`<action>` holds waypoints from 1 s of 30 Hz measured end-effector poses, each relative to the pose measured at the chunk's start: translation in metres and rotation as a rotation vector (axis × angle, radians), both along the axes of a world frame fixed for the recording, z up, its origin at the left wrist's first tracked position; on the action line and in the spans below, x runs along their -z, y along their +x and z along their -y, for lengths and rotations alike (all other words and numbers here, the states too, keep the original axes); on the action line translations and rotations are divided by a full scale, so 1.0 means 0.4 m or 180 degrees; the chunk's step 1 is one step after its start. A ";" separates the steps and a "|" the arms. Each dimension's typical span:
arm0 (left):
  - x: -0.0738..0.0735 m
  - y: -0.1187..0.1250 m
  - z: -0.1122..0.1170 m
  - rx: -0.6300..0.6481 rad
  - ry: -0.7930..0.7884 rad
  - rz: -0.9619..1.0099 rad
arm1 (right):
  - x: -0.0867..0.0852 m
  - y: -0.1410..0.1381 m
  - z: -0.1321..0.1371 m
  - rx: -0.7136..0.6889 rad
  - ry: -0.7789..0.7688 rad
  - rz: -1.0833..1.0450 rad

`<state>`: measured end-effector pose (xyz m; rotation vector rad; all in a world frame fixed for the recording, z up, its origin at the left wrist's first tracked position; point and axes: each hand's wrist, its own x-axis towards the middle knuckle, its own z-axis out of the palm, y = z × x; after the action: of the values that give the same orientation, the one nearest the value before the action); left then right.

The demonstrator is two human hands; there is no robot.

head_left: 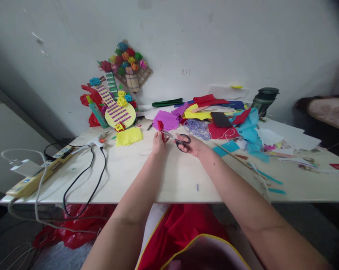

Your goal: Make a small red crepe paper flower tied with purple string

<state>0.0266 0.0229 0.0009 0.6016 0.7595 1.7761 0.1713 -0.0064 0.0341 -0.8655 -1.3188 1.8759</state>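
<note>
My left hand (159, 142) is closed in a pinch on a small red piece of paper (160, 126), held upright over the pale table (147, 176). My right hand (194, 145) grips black-handled scissors (178, 140), fingers through the loops. The blades point left and meet the red piece at its lower edge. Both hands hover near the middle of the table, just in front of a purple paper sheet (166, 120).
A yellow sheet (129, 136) lies left of my hands. Paper guitar (114, 108) and flower basket (130, 66) crafts lean on the wall. Coloured scraps (228, 120), a dark jar (265, 99), a power strip (42, 168) with cables and thin sticks (236, 157) lie around.
</note>
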 end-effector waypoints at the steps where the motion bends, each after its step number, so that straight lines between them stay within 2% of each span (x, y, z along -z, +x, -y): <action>1: -0.001 0.000 0.001 -0.0008 0.0006 0.0023 | 0.006 -0.011 0.005 0.0066 0.0113 0.0124; 6: -0.002 0.000 0.000 -0.0195 -0.0396 0.0378 | 0.034 -0.058 0.021 0.0215 0.0651 0.0870; 12: -0.015 -0.005 0.000 0.0167 -0.0420 0.0742 | 0.057 -0.082 0.018 0.0481 0.1490 0.1885; 17: -0.026 -0.013 0.000 0.0394 -0.0439 0.0828 | 0.047 -0.083 0.033 0.0712 0.2355 0.2851; 20: -0.026 -0.013 -0.001 0.0428 -0.0467 0.0827 | 0.038 -0.081 0.039 0.0841 0.2790 0.3212; 24: -0.021 -0.006 0.006 0.0433 -0.0295 0.0701 | 0.037 -0.081 0.038 0.0914 0.2772 0.3031; 30: -0.013 0.001 0.010 0.0318 -0.0154 0.0556 | 0.052 -0.091 0.029 0.0791 0.2041 0.2207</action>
<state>0.0269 0.0189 0.0062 0.4380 0.6396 1.6888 0.1347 -0.0182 0.0134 -1.2874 -1.9516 0.8654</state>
